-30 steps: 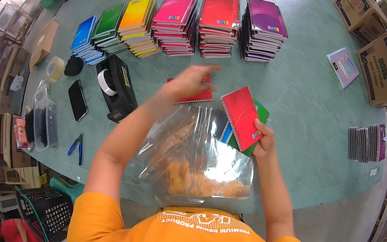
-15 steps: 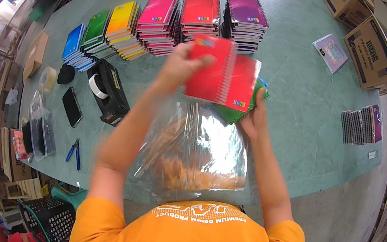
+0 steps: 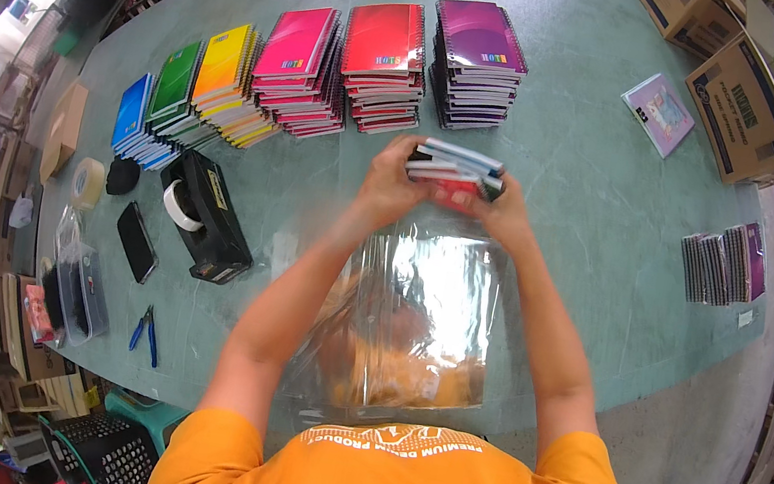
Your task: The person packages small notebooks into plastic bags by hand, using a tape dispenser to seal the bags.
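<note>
Between my two hands I grip a small stack of spiral notebooks [image 3: 457, 167], tipped so that its page edges face up. A red cover shows on the side nearest me; the other covers are mostly hidden. My left hand [image 3: 391, 178] closes on the left end and my right hand [image 3: 507, 214] on the right end. Just below them, a clear plastic sheet or bag [image 3: 419, 328] lies on the table. Beyond my hands stand stacks of spiral notebooks: purple [image 3: 480, 39], red [image 3: 386, 39], pink [image 3: 295, 43], yellow [image 3: 225, 64], green [image 3: 176, 79] and blue [image 3: 133, 106].
On the left are a black tape dispenser [image 3: 206, 219], a phone [image 3: 137, 243], a tape roll [image 3: 88, 182], blue-handled pliers [image 3: 151, 336] and a clear plastic container [image 3: 85, 280]. Cardboard boxes [image 3: 747, 112], a pale notebook [image 3: 658, 113] and a notebook row [image 3: 720, 264] sit on the right.
The fanned red and green notebooks are now gathered into one stack and tipped edge up. My left hand has come down and right, to the stack's left end.
</note>
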The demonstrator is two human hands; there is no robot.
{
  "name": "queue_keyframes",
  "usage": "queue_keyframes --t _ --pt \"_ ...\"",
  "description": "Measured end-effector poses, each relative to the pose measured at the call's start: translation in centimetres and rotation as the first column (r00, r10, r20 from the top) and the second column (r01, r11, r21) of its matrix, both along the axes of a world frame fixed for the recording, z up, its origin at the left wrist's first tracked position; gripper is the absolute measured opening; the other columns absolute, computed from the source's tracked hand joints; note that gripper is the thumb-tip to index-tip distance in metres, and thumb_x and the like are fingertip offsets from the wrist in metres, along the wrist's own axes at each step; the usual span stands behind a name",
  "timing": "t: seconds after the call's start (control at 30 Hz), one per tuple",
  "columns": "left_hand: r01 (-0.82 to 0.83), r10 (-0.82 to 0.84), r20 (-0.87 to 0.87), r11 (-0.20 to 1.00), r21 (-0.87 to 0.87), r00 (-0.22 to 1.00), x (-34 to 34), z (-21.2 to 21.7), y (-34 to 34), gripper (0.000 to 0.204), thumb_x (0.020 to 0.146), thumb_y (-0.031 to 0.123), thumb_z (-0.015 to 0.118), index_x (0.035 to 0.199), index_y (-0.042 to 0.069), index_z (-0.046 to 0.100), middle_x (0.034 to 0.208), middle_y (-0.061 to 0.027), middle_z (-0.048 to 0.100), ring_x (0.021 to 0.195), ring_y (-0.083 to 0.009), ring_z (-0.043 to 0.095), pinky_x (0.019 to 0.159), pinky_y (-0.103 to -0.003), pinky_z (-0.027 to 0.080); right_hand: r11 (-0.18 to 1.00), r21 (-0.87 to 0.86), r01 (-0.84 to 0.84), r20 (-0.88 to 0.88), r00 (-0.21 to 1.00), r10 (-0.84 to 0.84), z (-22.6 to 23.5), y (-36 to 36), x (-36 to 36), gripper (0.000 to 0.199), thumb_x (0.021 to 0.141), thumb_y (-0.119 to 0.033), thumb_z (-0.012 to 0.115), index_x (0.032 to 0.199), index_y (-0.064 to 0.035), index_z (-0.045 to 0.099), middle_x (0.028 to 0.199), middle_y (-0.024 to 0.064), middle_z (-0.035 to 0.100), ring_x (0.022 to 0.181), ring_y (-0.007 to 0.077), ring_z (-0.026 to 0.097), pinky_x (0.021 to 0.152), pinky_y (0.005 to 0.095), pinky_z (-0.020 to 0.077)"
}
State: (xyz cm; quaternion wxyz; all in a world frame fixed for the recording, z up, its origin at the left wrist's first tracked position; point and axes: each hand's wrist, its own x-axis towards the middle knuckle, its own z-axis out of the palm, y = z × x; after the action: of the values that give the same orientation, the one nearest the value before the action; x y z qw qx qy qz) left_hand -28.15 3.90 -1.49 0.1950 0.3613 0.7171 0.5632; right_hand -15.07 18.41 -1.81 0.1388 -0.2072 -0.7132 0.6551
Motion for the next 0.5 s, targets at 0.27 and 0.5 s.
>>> queue_keyframes --t 0.27,0.5 --pt "0.061 -0.069 0.115 0.996 0.071 0.991 -1.1 -1.1 -0.8 0.081 0.057 0.001 0.083 0.128 0.004 0.043 0.117 -0.0080 0.054 0.107 -0.0173 0.054 0.095 -0.030 0.043 1.000 0.012 0.011 -0.196 0.981 -0.008 -1.0 0.0 -0.5 0.079 0.052 -0.020 0.090 0.118 -0.0019 0.051 0.101 0.0064 0.064 0.096 0.0150 0.058 0.087 0.0296 0.0462" --pt "0.068 -0.070 0.036 0.996 0.063 0.997 -0.3 0.3 0.9 0.052 0.066 -0.003 0.075 0.113 0.001 0.052 0.106 -0.0091 0.063 0.101 -0.0170 0.058 0.087 -0.031 0.046 0.988 0.006 0.155 -0.358 0.923 -0.143 -2.1 1.4 -0.6 0.059 0.053 -0.017 0.089 0.101 -0.0011 0.058 0.089 0.0019 0.056 0.081 0.0112 0.055 0.073 0.0263 0.0459"
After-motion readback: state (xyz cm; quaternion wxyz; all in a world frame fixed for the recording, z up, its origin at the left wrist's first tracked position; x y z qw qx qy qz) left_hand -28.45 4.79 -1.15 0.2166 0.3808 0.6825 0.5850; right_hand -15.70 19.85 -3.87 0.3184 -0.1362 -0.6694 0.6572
